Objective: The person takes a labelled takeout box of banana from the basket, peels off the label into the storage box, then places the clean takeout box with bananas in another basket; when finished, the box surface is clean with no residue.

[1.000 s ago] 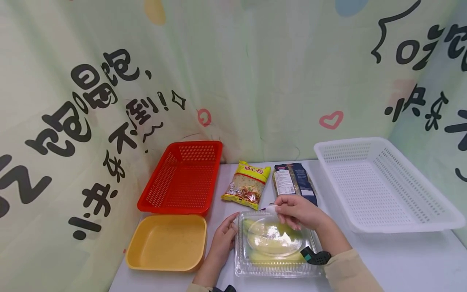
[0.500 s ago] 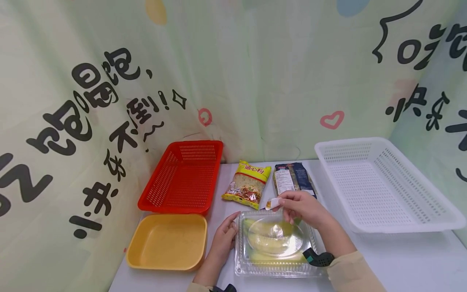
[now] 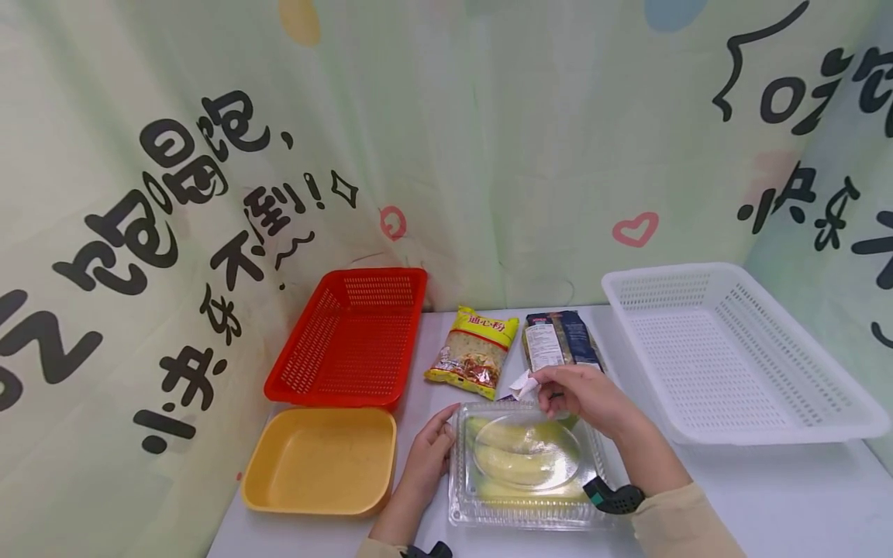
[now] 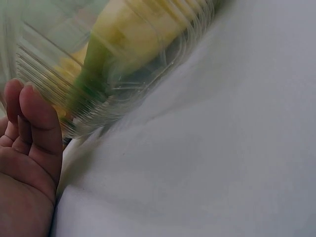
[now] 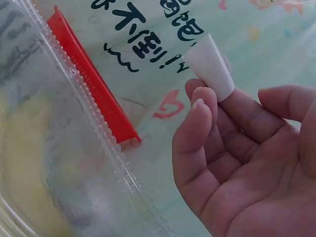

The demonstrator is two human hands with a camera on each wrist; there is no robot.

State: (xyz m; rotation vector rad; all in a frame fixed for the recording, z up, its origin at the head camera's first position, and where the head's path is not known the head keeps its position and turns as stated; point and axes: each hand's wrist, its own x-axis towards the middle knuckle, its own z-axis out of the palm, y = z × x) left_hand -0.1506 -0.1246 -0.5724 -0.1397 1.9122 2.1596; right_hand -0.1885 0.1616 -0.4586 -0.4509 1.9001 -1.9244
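Note:
A clear plastic clamshell box (image 3: 530, 511) with yellow-green bananas (image 3: 516, 465) inside stands closed on the white table. My left hand (image 3: 425, 461) rests against its left side, and in the left wrist view the fingers (image 4: 42, 116) lie nearly straight along the ribbed wall. Over the box's far right corner, my right hand (image 3: 582, 395) holds a small white sticker (image 3: 523, 384). Seen from the right wrist, the sticker (image 5: 210, 69) curls at the index fingertip, with the thumb apart from it and the other fingers bent.
Behind the box lie a yellow pasta bag (image 3: 470, 353) and a dark blue food packet (image 3: 561, 341). A red basket (image 3: 279, 380) and a yellow tray (image 3: 254, 473) stand at left. The white basket (image 3: 656, 372) is at right. A printed curtain (image 3: 523, 155) hangs behind the table.
My right hand has lifted slightly away from the box's lid and shifted right with the sticker, which has turned and curled. The left hand and the box have stayed in place.

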